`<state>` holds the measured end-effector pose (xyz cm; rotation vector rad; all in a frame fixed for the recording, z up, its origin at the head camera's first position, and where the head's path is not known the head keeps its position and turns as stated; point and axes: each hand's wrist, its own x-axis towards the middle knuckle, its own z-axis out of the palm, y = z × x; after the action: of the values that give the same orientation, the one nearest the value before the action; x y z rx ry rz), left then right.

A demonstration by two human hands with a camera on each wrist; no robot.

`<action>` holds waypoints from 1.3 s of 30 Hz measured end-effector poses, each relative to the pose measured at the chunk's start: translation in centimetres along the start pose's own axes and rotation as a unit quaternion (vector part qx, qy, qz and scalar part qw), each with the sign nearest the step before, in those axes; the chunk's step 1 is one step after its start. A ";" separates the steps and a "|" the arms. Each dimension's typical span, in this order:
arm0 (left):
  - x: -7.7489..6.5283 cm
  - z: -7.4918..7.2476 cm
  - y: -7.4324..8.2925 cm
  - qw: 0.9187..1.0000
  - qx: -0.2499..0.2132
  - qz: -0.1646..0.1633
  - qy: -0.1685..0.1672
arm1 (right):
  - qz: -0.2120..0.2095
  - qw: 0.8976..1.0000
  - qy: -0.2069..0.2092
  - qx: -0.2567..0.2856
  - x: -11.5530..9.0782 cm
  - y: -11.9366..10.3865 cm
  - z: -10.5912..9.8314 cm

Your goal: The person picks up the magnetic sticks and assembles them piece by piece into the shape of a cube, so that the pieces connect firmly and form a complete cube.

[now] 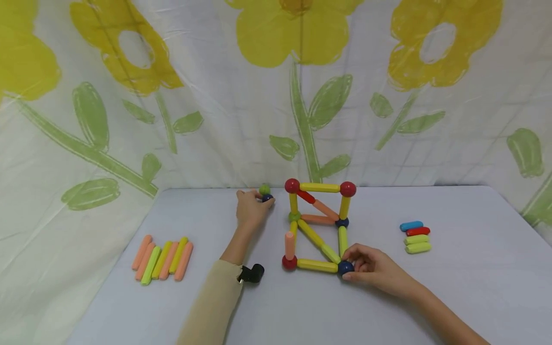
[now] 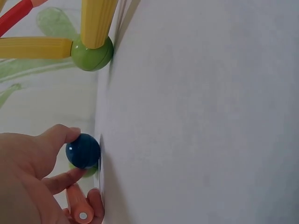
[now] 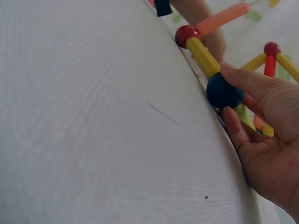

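Observation:
Near the table's back edge my left hand (image 1: 252,211) pinches a dark blue ball (image 2: 83,151) between thumb and finger. Its lower fingers also curl round an orange stick (image 2: 78,203), seen in the left wrist view. A loose green ball (image 1: 264,189) lies just behind the blue one. My right hand (image 1: 381,270) holds the front right blue ball (image 3: 224,91) of a frame built from sticks and balls. A yellow stick (image 1: 317,265) joins that ball to a red ball (image 1: 289,262), from which an orange stick (image 1: 290,245) rises, its top end free.
Left of the frame lies a row of several orange, yellow and lime sticks (image 1: 163,259). On the right are a blue stick (image 1: 411,225), a red stick (image 1: 418,231) and two lime ones (image 1: 417,243). A flowered cloth (image 1: 215,143) hangs behind the white table (image 1: 302,311).

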<state>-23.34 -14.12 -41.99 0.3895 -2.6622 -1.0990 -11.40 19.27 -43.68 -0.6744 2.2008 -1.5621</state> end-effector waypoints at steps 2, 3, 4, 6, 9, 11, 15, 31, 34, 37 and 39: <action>0.0 -0.2 -0.2 1.000 -0.013 0.002 -0.004 | -0.001 1.000 0.001 0.000 0.1 0.0 0.0; -0.1 -0.3 -0.3 1.000 -0.020 0.003 -0.007 | -0.002 1.000 0.001 -0.001 0.1 0.0 0.0; -0.1 -0.5 -0.4 1.000 -0.027 0.005 -0.009 | -0.002 1.000 0.001 -0.001 0.1 0.0 0.0; -0.2 -0.7 -0.6 0.999 -0.038 0.019 -0.009 | -0.004 1.000 0.001 -0.003 0.1 0.0 0.0; -0.6 -1.3 -0.6 0.997 -0.050 0.055 -0.010 | -0.004 1.000 0.000 -0.002 0.2 0.0 0.0; -1.1 -2.0 -0.3 0.994 -0.063 0.083 -0.014 | -0.003 1.000 -0.004 -0.002 0.2 0.0 -0.1; -2.5 -4.3 0.9 0.987 -0.093 0.121 -0.052 | 0.010 1.000 -0.023 -0.001 0.1 -0.4 -0.5; -8.6 -9.4 2.4 0.918 -0.202 0.228 -0.256 | 0.040 0.997 -0.057 -0.015 0.3 -0.9 -1.7; -8.9 -9.6 2.2 0.914 -0.205 0.236 -0.258 | 0.040 0.998 -0.055 -0.007 0.3 -0.8 -1.7; -9.0 -9.6 2.1 0.911 -0.207 0.241 -0.262 | 0.039 0.998 -0.053 0.000 0.2 -0.7 -1.7; -9.0 -9.7 2.1 0.909 -0.206 0.243 -0.267 | 0.040 0.998 -0.052 0.001 0.2 -0.7 -1.6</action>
<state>-12.18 -16.00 -34.82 -0.7144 -2.5854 -1.7019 -12.33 20.25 -42.53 -0.6435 2.1231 -1.4579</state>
